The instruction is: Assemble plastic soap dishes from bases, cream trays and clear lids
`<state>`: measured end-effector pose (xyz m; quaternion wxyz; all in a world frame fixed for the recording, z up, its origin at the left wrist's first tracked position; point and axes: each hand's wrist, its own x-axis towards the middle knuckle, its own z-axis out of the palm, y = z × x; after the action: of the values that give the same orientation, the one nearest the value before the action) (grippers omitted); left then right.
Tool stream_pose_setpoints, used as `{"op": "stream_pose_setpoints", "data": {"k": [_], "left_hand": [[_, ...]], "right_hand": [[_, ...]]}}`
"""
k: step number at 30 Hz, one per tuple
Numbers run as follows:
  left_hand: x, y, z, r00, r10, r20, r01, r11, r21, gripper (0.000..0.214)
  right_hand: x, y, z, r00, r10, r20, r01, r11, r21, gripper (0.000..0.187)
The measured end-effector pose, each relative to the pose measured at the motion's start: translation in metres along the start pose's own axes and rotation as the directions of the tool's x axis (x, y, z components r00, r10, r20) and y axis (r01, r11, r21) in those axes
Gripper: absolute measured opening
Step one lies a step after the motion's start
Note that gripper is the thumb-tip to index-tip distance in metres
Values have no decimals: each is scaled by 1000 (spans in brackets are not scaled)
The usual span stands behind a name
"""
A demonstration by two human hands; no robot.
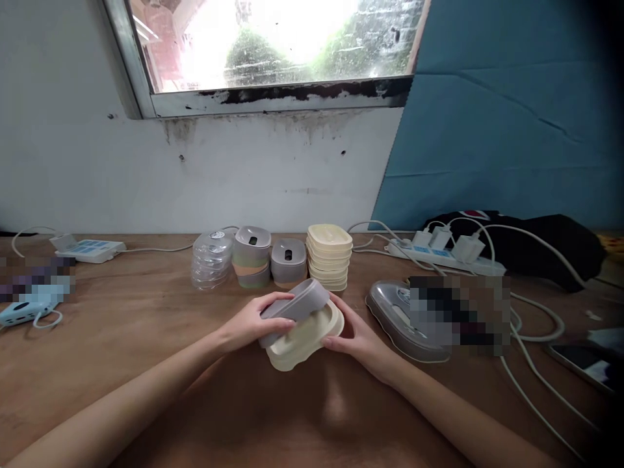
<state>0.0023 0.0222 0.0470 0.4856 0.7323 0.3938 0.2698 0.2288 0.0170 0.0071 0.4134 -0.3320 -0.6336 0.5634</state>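
Note:
My left hand [253, 322] is wrapped round a grey plastic lid [297, 305], tilted up at its right end over a cream oval container [305, 338]. My right hand [358, 338] grips the right side of that cream container, fingers curled under it. Both are held just above the wooden table [146, 338], at its middle. Right behind them stand a stack of cream containers [329, 257], two stacks of grey-lidded containers [252, 255] [288, 262] and a pile of clear lids [211, 260].
A grey device [394, 318] lies right of my hands, partly blurred. A white power strip [448, 257] with chargers and trailing cables sits at the back right, beside dark cloth [546, 247]. Another power strip [88, 249] lies back left. A phone [582, 364] rests at the right edge.

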Motion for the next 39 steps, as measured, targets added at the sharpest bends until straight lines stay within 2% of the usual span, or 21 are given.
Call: {"op": "stream_pose_setpoints", "data": {"k": [1, 3, 4, 6, 7, 9, 10, 11, 14, 16, 19, 25, 29, 33, 39], "left_hand": [[0, 1, -2, 1000, -3, -21, 3, 1000, 1, 57], [2, 10, -5, 988, 3, -153, 15, 993, 121, 59], [5, 18, -7, 969, 31, -247, 22, 977, 210, 60], [15, 36, -11, 899, 157, -409, 37, 903, 428, 61], [23, 47, -15, 860, 231, -455, 66, 834, 548, 62], [45, 66, -23, 816, 311, -487, 238, 587, 774, 63], [58, 74, -28, 824, 267, -500, 353, 447, 822, 61], [72, 81, -31, 844, 162, -512, 444, 326, 835, 59], [113, 91, -36, 864, 26, -503, 486, 220, 846, 60], [133, 90, -33, 879, 5, -477, 467, 194, 862, 65], [148, 84, -23, 897, -37, -441, 441, 157, 884, 73], [141, 75, -14, 945, -107, -310, 321, 108, 941, 67], [134, 77, -22, 969, -139, -205, 218, 85, 972, 56], [138, 74, -36, 981, -175, -82, 103, 115, 988, 52], [136, 67, -47, 980, -200, -21, 57, 176, 983, 51]], "right_hand": [[1, 1, -1, 1000, -6, 1, 6, 1000, 1, 87], [2, 3, -2, 999, -43, 13, 44, 996, -72, 88], [2, 3, -1, 997, -69, 25, 72, 985, -157, 88], [1, 4, 0, 992, -111, 56, 124, 917, -379, 82], [0, 3, 1, 990, -121, 76, 142, 865, -481, 77], [-2, 2, 3, 985, -115, 131, 172, 770, -615, 67], [-2, 1, 3, 981, -107, 161, 187, 740, -646, 63], [-3, 0, 4, 977, -101, 189, 203, 720, -664, 61], [-5, -5, 4, 964, -91, 248, 243, 673, -699, 62], [-6, -7, 3, 959, -80, 271, 258, 641, -723, 67], [-9, -8, 3, 954, -74, 290, 275, 594, -756, 73], [-10, -6, 3, 956, -81, 281, 277, 556, -783, 72], [-9, -6, 3, 955, -87, 283, 284, 547, -788, 71], [-9, -6, 4, 956, -84, 283, 283, 534, -797, 71], [-9, -3, 3, 951, -97, 293, 299, 525, -797, 69]]}}
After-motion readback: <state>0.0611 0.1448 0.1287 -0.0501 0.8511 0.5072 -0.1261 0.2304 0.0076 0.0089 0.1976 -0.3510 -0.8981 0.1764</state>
